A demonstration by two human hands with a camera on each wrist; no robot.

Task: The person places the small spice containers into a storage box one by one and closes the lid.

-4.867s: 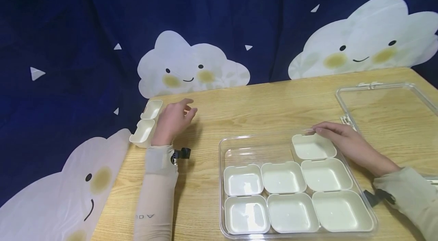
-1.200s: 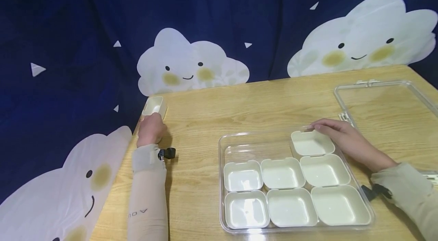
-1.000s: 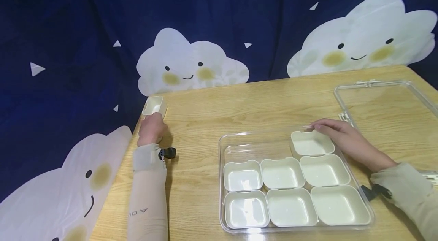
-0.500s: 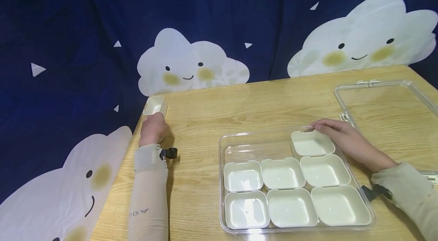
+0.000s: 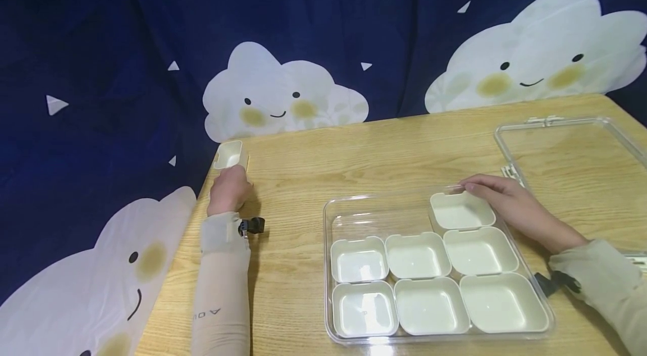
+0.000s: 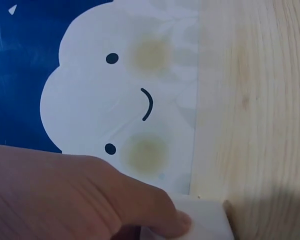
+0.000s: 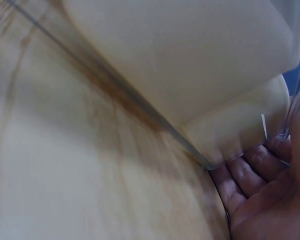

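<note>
At the table's left edge, my left hand (image 5: 229, 188) grips the nearer of two small cream bins, mostly covered by the hand in the head view. The left wrist view shows my thumb pressed on this white bin (image 6: 207, 217); the other fingers are hidden. The farther cream bin (image 5: 231, 154) stands just beyond my knuckles. My right hand (image 5: 515, 210) holds the far right corner of a clear storage box (image 5: 329, 266), its fingers along the outside in the right wrist view. Several cream bins (image 5: 432, 308) fill the box's front two rows, and another bin (image 5: 462, 211) sits at back right.
A clear lid (image 5: 581, 176) with white latches lies flat at the table's right. A dark blue curtain (image 5: 394, 8) with smiling clouds hangs behind and left of the wooden table (image 5: 354, 159). In the box's back row, a gap lies left of the back bin.
My left hand has gone from loosely spread above the table to gripping the nearer left bin. Over the last second, it and both bins have shifted slightly right. My right hand has stayed put.
</note>
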